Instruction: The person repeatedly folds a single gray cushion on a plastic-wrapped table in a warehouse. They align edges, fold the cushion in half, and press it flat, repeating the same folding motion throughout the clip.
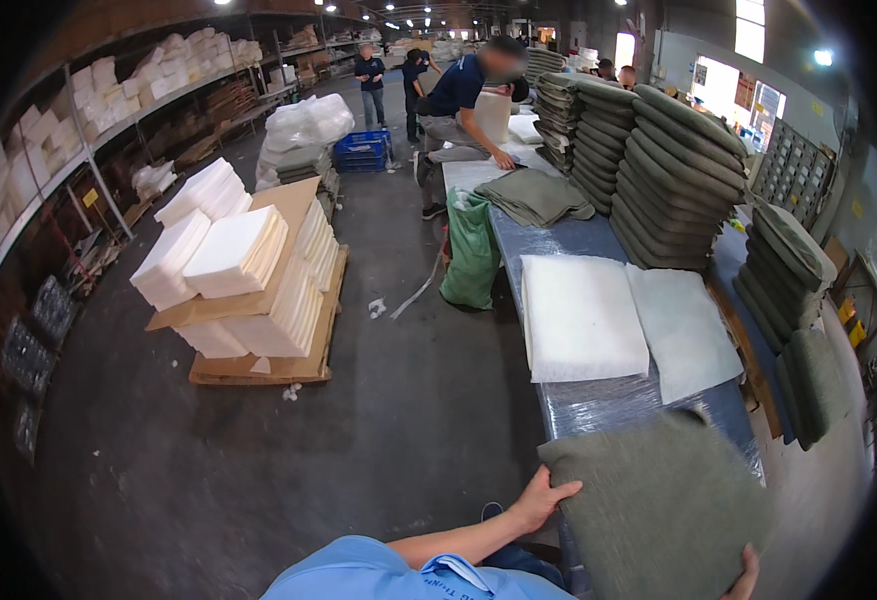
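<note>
I hold a grey-green cushion (663,505) flat over the near end of a long blue table (598,405). My left hand (541,497) grips its left edge with fingers curled on top. My right hand (744,576) holds its lower right corner; only the fingertips show. Just beyond the cushion, on the table, lie a thick white foam pad (580,315) and a thinner white pad (683,330) side by side.
Tall stacks of grey-green cushions (673,175) line the table's right side. A person (463,100) bends over folded green covers (536,197) at the far end, beside a green sack (471,255). A pallet of white foam (248,285) stands on the floor left; shelves (88,130) run behind.
</note>
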Demonstrator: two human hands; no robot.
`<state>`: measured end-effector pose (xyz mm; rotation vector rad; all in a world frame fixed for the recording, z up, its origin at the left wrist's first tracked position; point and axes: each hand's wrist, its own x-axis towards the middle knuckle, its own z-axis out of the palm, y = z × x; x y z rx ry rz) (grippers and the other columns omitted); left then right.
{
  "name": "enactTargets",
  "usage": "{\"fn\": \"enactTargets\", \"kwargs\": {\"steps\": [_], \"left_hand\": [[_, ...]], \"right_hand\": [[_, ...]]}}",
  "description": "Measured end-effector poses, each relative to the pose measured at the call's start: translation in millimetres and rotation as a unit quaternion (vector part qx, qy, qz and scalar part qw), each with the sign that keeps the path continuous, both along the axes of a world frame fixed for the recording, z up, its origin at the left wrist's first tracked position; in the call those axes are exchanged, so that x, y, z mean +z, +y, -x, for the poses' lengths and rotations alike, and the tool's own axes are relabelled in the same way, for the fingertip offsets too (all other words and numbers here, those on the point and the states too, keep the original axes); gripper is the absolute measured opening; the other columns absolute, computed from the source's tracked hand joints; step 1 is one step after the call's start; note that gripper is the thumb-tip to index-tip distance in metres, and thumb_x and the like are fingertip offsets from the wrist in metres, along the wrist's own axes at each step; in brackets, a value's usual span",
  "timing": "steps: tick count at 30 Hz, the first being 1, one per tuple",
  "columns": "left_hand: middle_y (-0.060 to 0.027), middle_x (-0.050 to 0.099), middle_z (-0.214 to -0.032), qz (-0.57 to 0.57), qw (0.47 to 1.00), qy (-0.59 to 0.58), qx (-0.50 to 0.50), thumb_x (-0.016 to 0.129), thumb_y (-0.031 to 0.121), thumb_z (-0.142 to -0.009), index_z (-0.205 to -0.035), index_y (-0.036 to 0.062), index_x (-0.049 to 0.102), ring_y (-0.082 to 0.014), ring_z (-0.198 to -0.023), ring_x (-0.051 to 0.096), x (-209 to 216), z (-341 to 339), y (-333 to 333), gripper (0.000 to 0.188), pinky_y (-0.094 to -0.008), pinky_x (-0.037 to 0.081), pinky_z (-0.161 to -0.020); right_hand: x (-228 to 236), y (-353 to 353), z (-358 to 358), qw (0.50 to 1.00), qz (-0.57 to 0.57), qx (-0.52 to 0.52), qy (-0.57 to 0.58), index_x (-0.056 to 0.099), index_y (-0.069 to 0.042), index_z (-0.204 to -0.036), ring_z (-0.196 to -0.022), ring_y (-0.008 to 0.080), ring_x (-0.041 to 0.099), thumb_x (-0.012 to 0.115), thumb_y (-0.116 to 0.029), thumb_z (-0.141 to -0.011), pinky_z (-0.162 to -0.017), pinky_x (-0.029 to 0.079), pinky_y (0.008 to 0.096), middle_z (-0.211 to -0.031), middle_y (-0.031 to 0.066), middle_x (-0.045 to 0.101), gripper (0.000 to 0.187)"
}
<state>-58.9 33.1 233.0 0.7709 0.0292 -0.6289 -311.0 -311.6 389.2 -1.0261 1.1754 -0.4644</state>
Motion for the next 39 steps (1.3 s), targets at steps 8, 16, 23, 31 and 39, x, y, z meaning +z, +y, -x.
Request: {"fn": "enactTargets", "kwargs": {"steps": [8, 16, 23, 31, 39], "left_hand": [[-0.0039, 0.043, -0.157, -0.059, 0.985, -0.107, -0.121, 0.079, 0.028, -0.093, -0.166, 0.0176, 0.014, -0.0154, -0.138, 0.045, 2, -36, 74, 0.099, -0.0440, 0.035, -0.116], [-0.0045, 0.054, -0.146, -0.003, 1.000, 0.004, -0.011, 0.079, 0.036, -0.092, -0.164, 0.0147, 0.020, -0.0199, -0.123, 0.057, -5, -62, 73, 0.095, -0.0475, 0.041, -0.109], [-0.0011, 0.066, -0.119, -0.129, 0.987, 0.097, -0.019, 0.079, 0.023, -0.091, -0.155, 0.0129, 0.035, -0.0149, -0.101, 0.062, -49, -56, 47, 0.078, -0.0391, 0.048, -0.097], [-0.0024, 0.065, -0.117, -0.253, 0.965, 0.002, -0.062, 0.077, 0.008, -0.088, -0.143, 0.0091, 0.047, -0.0139, -0.104, 0.061, -69, -85, 4, 0.063, -0.0309, 0.049, -0.092], [-0.0162, 0.064, -0.136, -0.439, 0.882, -0.039, -0.169, 0.075, 0.017, -0.087, -0.142, 0.0082, 0.052, -0.0293, -0.127, 0.060, -89, -67, -18, 0.061, -0.0382, 0.047, -0.105]], "right_hand": [[174, 71, -128, 0.842, 0.446, 0.235, -0.194, 0.044, 0.001, -0.153, -0.119, 0.0320, 0.062, 0.070, -0.026, -0.061, -0.103, 0.048, 0.0394, -0.135, 0.0194, 0.059, 0.099], [208, 125, -215, 0.649, 0.527, 0.545, -0.055, 0.052, 0.001, -0.146, -0.117, 0.0215, 0.064, 0.079, -0.002, -0.053, -0.103, 0.047, 0.0327, -0.120, 0.0115, 0.069, 0.096], [172, 108, -252, 0.568, 0.522, 0.636, 0.027, 0.057, -0.001, -0.139, -0.104, 0.0325, 0.073, 0.084, -0.003, -0.056, -0.097, 0.053, 0.0369, -0.107, 0.0190, 0.074, 0.088], [176, 115, -264, 0.471, 0.561, 0.674, 0.097, 0.058, -0.010, -0.139, -0.099, 0.0390, 0.071, 0.083, -0.013, -0.062, -0.087, 0.056, 0.0432, -0.108, 0.0165, 0.074, 0.081], [109, 103, -249, 0.410, 0.543, 0.722, 0.124, 0.057, -0.014, -0.143, -0.091, 0.0367, 0.073, 0.080, -0.017, -0.068, -0.078, 0.060, 0.0448, -0.115, 0.0146, 0.073, 0.078]]}}
